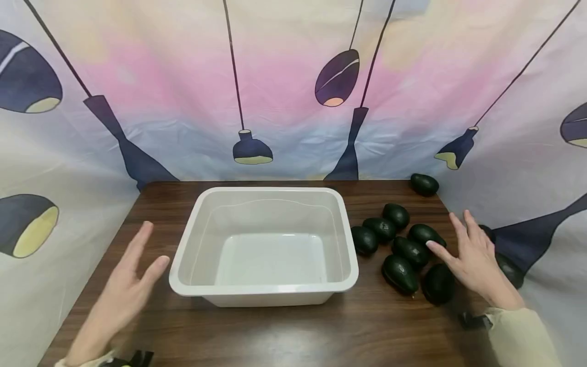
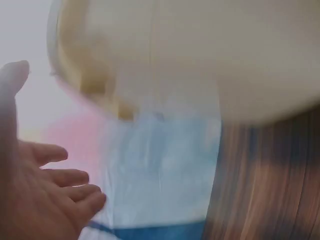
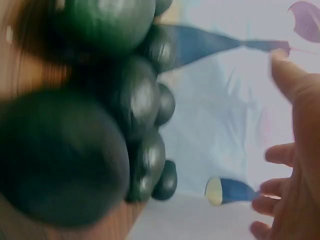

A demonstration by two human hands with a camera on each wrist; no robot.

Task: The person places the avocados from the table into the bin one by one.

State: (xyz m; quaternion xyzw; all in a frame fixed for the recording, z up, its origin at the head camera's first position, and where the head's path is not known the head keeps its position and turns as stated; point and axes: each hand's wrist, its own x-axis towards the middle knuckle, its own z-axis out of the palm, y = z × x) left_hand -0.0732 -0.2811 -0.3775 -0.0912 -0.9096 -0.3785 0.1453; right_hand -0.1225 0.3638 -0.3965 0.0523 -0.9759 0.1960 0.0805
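A white plastic basin (image 1: 263,295) stands in the middle of the wooden table, with nothing inside it. My left hand (image 1: 121,293) hovers left of the basin, fingers extended and thumb apart, touching nothing; the left wrist view shows that hand (image 2: 50,190) beside the blurred basin (image 2: 200,60). To the right lies a loose group of dark green avocados (image 1: 400,274). Over the right edge of that group my right hand (image 1: 479,265) is held with fingers spread and nothing in it. In the right wrist view several avocados (image 3: 65,157) lie left of the hand (image 3: 295,165).
One avocado (image 1: 424,184) sits apart at the table's back right corner. Another avocado (image 1: 510,270) is partly hidden behind my right hand. A printed cloth (image 1: 293,92) with lamp drawings hangs behind and beside the brown table (image 1: 275,336).
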